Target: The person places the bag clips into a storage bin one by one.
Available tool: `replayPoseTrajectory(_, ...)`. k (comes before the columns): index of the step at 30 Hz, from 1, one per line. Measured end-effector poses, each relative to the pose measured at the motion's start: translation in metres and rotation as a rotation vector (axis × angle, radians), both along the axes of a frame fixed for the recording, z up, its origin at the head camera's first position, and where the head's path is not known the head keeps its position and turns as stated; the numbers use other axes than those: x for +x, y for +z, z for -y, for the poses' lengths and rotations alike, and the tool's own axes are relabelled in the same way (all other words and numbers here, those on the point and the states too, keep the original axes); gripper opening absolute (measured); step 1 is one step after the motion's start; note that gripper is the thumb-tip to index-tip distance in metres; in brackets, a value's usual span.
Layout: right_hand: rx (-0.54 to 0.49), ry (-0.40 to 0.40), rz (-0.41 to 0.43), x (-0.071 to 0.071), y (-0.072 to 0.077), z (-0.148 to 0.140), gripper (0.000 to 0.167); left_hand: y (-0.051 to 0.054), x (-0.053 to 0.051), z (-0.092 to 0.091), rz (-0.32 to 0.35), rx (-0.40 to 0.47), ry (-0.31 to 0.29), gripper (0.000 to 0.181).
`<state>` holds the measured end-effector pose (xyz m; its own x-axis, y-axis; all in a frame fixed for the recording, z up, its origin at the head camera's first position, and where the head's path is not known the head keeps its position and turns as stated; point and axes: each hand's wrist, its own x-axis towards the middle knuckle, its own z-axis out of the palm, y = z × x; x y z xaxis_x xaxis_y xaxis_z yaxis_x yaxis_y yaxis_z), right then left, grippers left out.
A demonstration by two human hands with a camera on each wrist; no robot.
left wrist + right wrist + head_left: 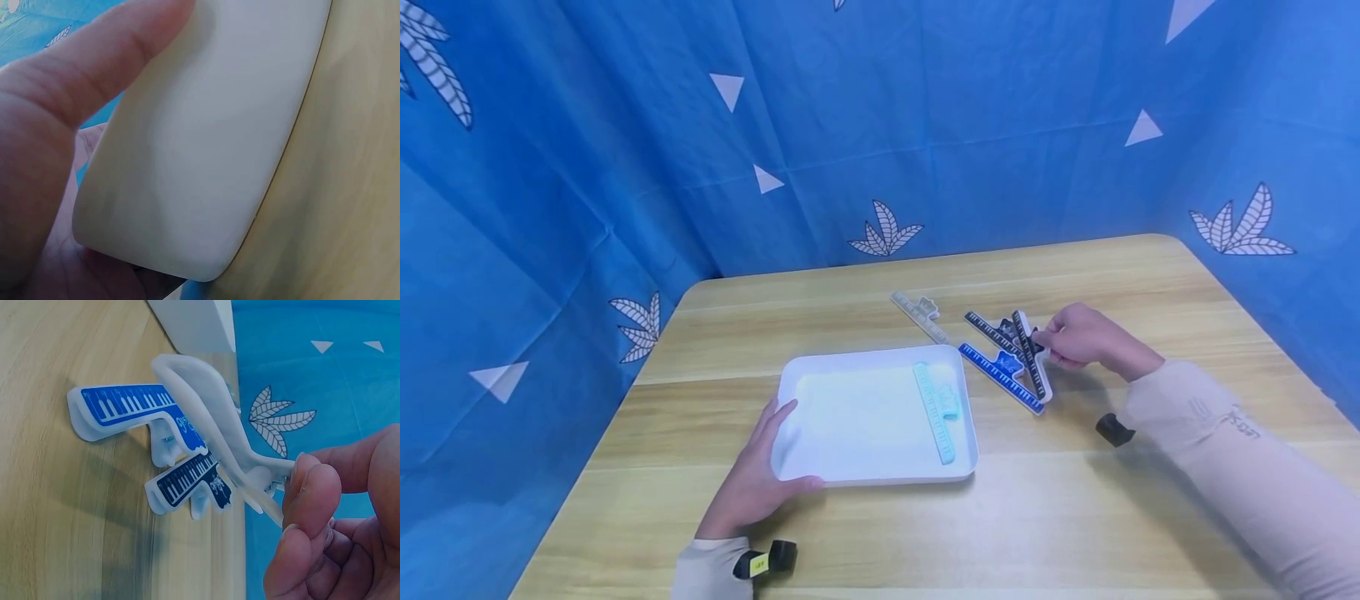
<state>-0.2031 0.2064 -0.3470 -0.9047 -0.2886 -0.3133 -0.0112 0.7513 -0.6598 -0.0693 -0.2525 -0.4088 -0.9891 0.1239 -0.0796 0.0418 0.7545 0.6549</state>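
Observation:
My left hand (755, 483) holds the near-left corner of a white tray (857, 425), the thumb along its front wall and the fingers at its left side. A pale turquoise clip (934, 412) with piano-key markings lies inside, toward the tray's right end. To the right, my right hand (1082, 337) pinches a black piano-key clip (1032, 358) by its handle, tilted above the others; its white underside (209, 406) shows in the right wrist view. Below it lie a blue clip (992, 372) and a second black clip (987, 327).
A beige clip (917, 315) lies behind the tray's far-right corner. All of this is on a light wooden table (1037, 517). A blue patterned curtain (1000, 125) hangs behind the table and along its left side.

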Motion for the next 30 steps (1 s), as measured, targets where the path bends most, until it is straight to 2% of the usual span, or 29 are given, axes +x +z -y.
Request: replayPoseTrajectory(30,-0.033,0.004,0.024,0.004,0.006,0.017,0.031,-0.002,0.000,0.002,-0.024,0.005,-0.005,0.108)
